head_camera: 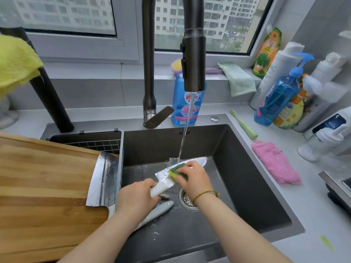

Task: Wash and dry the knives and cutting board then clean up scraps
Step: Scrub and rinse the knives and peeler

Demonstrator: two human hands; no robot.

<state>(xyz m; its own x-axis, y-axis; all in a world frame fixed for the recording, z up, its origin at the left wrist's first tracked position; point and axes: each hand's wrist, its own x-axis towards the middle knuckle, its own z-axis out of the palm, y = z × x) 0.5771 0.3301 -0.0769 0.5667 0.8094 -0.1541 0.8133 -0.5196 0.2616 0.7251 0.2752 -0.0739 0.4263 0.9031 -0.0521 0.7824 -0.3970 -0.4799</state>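
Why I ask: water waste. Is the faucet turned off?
No, a stream runs from the faucet onto the knife that the right hand scrubs with a sponge.

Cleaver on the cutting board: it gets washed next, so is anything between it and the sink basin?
Nothing visible: the cleaver lies at the cutting board's right edge, directly beside the sink. Only the left hand, holding the white-handled knife, hides its handle.
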